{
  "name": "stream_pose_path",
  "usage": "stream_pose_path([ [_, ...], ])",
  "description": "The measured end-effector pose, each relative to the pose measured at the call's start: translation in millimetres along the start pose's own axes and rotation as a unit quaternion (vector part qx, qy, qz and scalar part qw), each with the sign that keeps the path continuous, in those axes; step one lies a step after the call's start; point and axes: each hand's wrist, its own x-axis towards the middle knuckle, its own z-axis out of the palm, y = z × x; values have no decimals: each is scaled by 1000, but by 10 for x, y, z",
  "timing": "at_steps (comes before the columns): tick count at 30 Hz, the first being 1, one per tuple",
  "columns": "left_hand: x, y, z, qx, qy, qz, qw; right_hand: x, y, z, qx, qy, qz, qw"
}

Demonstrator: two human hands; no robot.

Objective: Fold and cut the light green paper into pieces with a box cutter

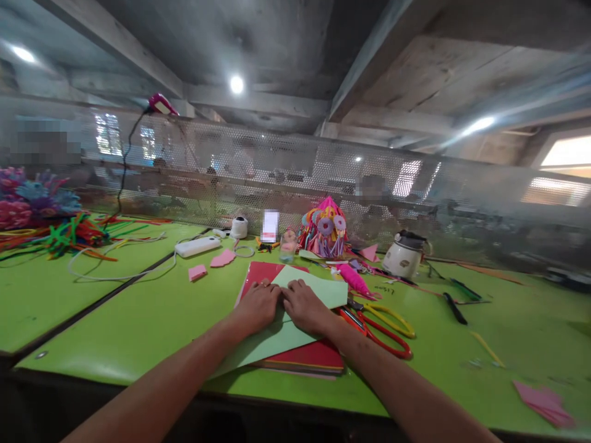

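A pale green sheet of paper lies at a slant over a stack of red paper. My left hand presses on the sheet with its fingers curled, a ring on one of them. Beside it, nearly touching, my right hand is closed on the same sheet, knuckles up. The fingertips and the paper under them are hidden. Right of the stack lie scissors with red handles and scissors with yellow handles, their blades partly out of sight.
Behind the stack stand a glass jar, a lit phone and a colourful ribbon-covered piece. A white kettle is at the right. A power strip and pipe cleaners lie left. A perforated screen borders the table.
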Motion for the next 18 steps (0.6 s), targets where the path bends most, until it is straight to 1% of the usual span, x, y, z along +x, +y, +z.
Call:
stream_pose_path([
  [3,4,-18,10,2,-7,9,1000,-51,-29,-55,25,17,6,1000],
  [4,6,-20,14,3,-10,12,1000,-87,-60,-85,36,24,-2,999],
  [8,29,-23,37,10,-22,12,1000,-298,-245,-213,85,21,-74,993],
  [11,56,-33,55,14,-24,7,1000,-434,-327,-276,97,9,-99,990],
  [15,67,-44,66,15,-22,10,1000,-539,-290,-306,82,-9,-115,990],
  [18,50,-42,62,17,-16,12,1000,-616,-251,-313,69,-34,-87,993],
])
